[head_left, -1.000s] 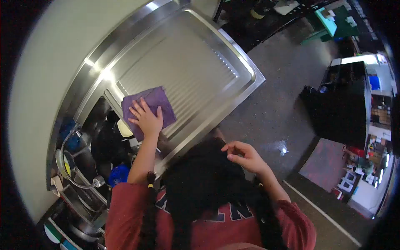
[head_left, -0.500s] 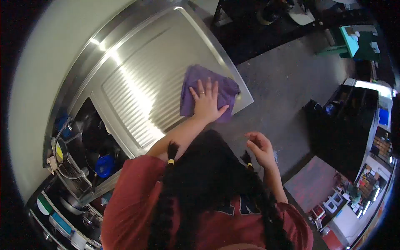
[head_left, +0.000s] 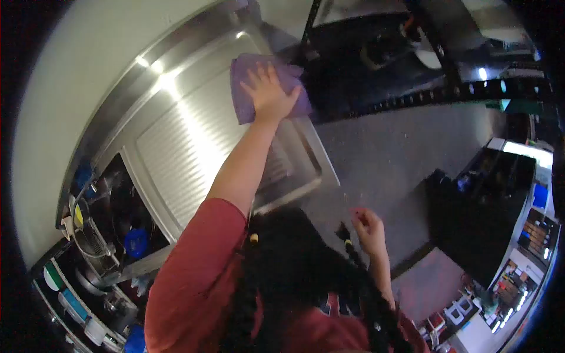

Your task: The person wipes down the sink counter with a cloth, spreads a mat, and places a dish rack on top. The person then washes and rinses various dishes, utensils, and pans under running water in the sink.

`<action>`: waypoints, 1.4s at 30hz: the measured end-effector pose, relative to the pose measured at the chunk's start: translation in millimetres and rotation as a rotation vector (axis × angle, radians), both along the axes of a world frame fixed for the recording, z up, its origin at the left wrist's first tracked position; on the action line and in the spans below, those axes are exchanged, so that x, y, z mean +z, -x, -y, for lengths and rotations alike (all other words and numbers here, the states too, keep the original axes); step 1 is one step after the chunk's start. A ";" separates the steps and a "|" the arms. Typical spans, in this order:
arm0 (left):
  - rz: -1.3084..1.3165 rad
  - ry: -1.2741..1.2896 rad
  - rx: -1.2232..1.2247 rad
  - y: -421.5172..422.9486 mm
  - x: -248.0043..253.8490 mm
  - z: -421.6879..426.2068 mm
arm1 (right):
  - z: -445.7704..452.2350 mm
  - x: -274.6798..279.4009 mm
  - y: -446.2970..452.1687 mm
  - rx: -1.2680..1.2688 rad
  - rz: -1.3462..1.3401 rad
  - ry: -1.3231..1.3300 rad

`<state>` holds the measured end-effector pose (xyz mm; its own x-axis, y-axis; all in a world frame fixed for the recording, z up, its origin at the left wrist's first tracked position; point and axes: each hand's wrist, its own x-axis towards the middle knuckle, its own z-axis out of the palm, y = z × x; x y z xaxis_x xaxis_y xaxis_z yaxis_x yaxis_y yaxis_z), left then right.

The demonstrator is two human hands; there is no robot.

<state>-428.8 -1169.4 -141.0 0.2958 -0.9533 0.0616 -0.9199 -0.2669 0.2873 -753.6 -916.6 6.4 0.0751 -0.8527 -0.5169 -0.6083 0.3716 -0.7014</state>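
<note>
Spreading sideways, the purple cloth (head_left: 243, 103) (nearly square) lies under the left hand (head_left: 272, 99).

Ribbed, shiny metal drainboard (head_left: 176, 154) beside a sink, with a purple cloth (head_left: 240, 99) at its far edge.

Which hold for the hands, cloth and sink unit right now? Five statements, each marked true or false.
1. The left hand is spread on the purple cloth. True.
2. The right hand presses on the metal drainboard. False: it is raised off it, out to the right, fingers curled.
3. The cloth is bunched up inside the sink. False: it lies spread at the drainboard's far end, away from the sink.
4. The drainboard has a ribbed area. True.
5. The blue item is under the left hand. False: it is at the sink, apart from both hands.
</note>
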 end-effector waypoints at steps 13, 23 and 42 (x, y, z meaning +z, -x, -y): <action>0.139 0.077 0.066 -75.5 -31.9 111.5 | -3.5 0.8 22.2 0.258 -0.378 0.091; -0.125 -0.048 -0.354 89.1 23.8 -125.8 | 14.0 14.9 -3.1 0.459 -0.346 0.285; -0.155 -0.272 0.006 -111.5 32.1 -473.1 | 31.0 11.3 -205.2 1.113 0.061 0.526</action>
<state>-317.3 -696.3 -108.9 0.2879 -0.9267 -0.2414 -0.8686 -0.3588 0.3417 -548.4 -947.6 17.7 0.9057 -0.4118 -0.1002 -0.3736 -0.6642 -0.6475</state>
